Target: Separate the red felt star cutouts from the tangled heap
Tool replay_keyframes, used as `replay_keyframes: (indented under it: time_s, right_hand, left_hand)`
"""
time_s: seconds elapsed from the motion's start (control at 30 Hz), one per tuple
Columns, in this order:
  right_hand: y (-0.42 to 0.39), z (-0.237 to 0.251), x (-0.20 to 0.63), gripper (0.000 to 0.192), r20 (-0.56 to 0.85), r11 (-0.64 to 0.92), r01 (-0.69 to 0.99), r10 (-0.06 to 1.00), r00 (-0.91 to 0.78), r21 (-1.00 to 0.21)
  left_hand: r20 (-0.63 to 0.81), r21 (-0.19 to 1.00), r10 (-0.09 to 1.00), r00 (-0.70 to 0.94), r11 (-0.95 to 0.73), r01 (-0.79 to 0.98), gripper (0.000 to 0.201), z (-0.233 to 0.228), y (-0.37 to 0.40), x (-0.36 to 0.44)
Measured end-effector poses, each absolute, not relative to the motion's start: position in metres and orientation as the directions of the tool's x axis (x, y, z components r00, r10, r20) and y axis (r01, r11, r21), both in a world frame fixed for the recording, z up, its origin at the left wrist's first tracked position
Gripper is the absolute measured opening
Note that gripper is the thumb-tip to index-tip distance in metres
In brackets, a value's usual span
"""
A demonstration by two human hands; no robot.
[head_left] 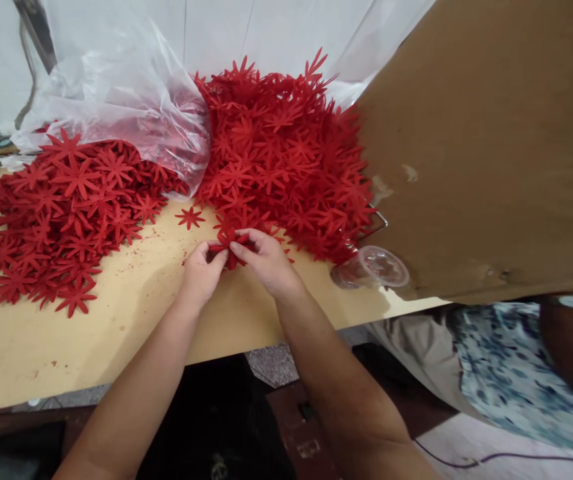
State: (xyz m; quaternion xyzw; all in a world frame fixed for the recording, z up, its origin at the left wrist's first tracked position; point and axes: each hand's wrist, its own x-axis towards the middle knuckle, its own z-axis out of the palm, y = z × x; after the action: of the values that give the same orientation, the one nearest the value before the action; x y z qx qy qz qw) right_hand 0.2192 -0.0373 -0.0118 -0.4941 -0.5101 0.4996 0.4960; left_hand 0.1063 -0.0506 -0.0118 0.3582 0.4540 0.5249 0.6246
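My left hand [201, 270] and my right hand [265, 259] meet over the wooden table [131, 313], both pinching a small bunch of red star-shaped fabric flower pieces [227, 250] between thumbs and fingertips. Just behind my hands rises a large heap of the same red flower cut-outs [286, 153]. A second, flatter heap [61, 213] spreads out to the left. One single red flower [190, 217] lies alone on the table between the heaps.
A clear plastic bag [116, 93] drapes over the back of both heaps. A clear plastic cup [371, 268] lies on its side at the table's right edge. A big cardboard sheet [486, 147] covers the right. Another person in a patterned shirt [506, 373] sits at the right.
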Motion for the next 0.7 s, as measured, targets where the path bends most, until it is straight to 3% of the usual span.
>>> replay_keyframes:
  time_s: [0.17, 0.37, 0.53, 0.7]
  right_hand:
    - [-0.035, -0.016, 0.216, 0.027, 0.072, 0.067, 0.065, 0.994, 0.076, -0.996]
    - [-0.039, -0.016, 0.211, 0.03, 0.2, 0.185, 0.195, 0.978, 0.058, -0.963]
    - [-0.042, -0.019, 0.205, 0.032, 0.218, 0.197, 0.308, 0.975, 0.033, -0.931]
    - [-0.046, -0.017, 0.206, 0.028, 0.155, 0.167, 0.058, 0.974, -0.166, -0.984]
  left_hand:
    - [-0.12, 0.944, 0.992, -0.03, 0.105, -0.311, 0.015, -0.009, -0.053, 0.104]
    - [-0.186, 0.879, 0.969, 0.161, 0.237, -0.413, 0.018, -0.006, -0.056, 0.103]
    - [-0.16, 0.835, 0.975, 0.153, 0.217, -0.506, 0.018, -0.01, -0.055, 0.103]
    - [-0.224, 0.815, 0.974, -0.026, 0.173, -0.552, 0.003, -0.013, -0.049, 0.102]
